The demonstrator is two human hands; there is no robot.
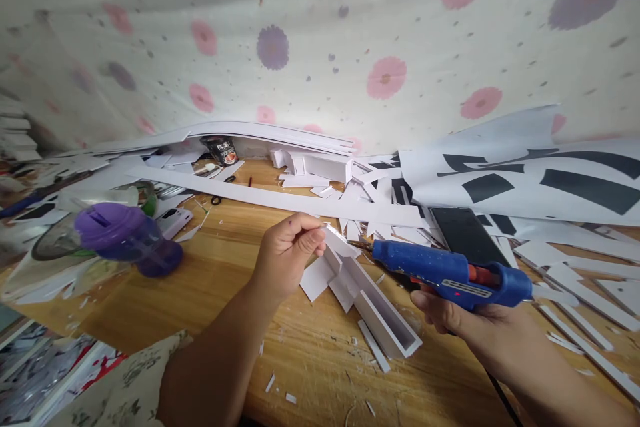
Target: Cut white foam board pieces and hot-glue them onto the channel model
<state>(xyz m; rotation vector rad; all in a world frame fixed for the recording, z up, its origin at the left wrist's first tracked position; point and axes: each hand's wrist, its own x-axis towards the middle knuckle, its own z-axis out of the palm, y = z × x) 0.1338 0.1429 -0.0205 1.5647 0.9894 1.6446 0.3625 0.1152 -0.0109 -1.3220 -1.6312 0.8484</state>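
My left hand [290, 250] is closed, pinching a small white foam-board piece [341, 240] between thumb and fingertips. In my right hand [463, 320] is a blue hot glue gun [435, 270], its fingers wrapped round the handle. The nozzle points left and comes close to the edge of the held piece; whether they touch I cannot tell. Below them, a white foam-board box shape [385, 313] with an open channel lies on the wooden table. A narrow white strip [374, 345] lies along its near side.
A purple-lidded bottle [125, 237] stands at left. Behind my hands lie a long white strip [280, 199], scissors [223, 195] and a black cup [220, 150]. A dark phone [467, 233] lies at right among white offcuts and printed sheets [540, 180]. A cord trails from the glue gun.
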